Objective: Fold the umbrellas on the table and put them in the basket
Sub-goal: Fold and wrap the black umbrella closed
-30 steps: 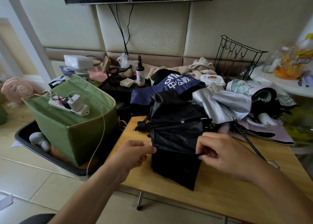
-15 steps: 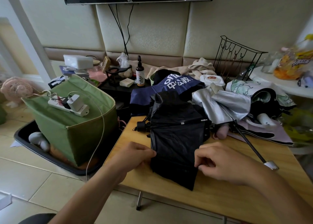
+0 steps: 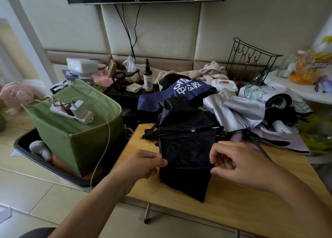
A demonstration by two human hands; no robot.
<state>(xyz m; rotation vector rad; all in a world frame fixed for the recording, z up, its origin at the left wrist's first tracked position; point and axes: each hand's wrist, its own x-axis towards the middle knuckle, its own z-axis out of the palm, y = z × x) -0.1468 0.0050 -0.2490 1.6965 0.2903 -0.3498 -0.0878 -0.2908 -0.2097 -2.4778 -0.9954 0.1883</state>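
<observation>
Your left hand (image 3: 143, 164) pinches the black umbrella (image 3: 186, 148) fabric's left edge, your right hand (image 3: 239, 164) pinches its right edge, flat on the tabletop (image 3: 233, 207).

Dim daylight, wide-angle edge distortion

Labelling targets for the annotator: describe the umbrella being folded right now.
On the wooden table, at its near left, both hands pinch one umbrella: left hand, right hand. It is the plain black umbrella; the navy umbrella behind it bears white lettering.
</observation>
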